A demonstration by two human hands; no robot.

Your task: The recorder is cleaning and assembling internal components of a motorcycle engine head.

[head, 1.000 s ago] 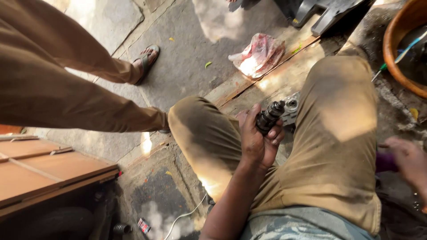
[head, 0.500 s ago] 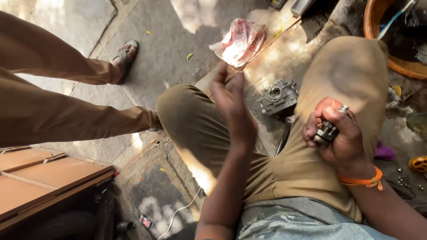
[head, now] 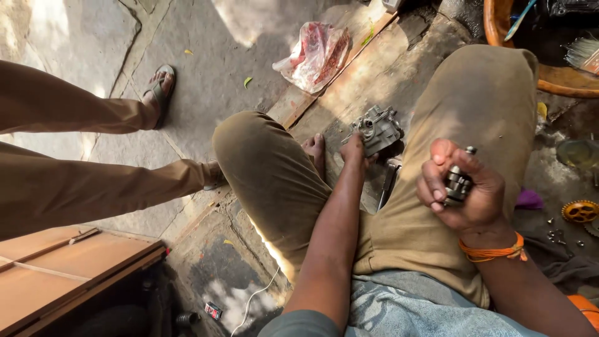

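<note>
— Sitting cross-legged on the stone floor, the person is reaching the left hand forward between the knees. What is it touching?

— It is resting its fingers on the grey metal housing, which is lying on the floor at the twelve o'clock side of that hand; whether the fingers are gripping it or only pressing on it cannot be told, since the hand is seen from behind.

— And the right hand?

— It is hovering above the right thigh, closed around a small dark gear shaft, whose silvery tip is sticking out past the fingers toward one o'clock. An orange thread band is circling that wrist.

— What is lying around the person?

— A crumpled clear plastic bag with red contents is sitting at eleven o'clock from the housing, beside a wooden strip. An orange basin is showing at the two o'clock corner of the view. A yellow sprocket and some loose bolts are lying at three o'clock from the right hand, well apart from it.

— Is anyone else appearing?

— A second person's legs in tan trousers are stretching in from nine o'clock, one foot in a sandal. A wooden board is occupying the seven o'clock corner.
</note>
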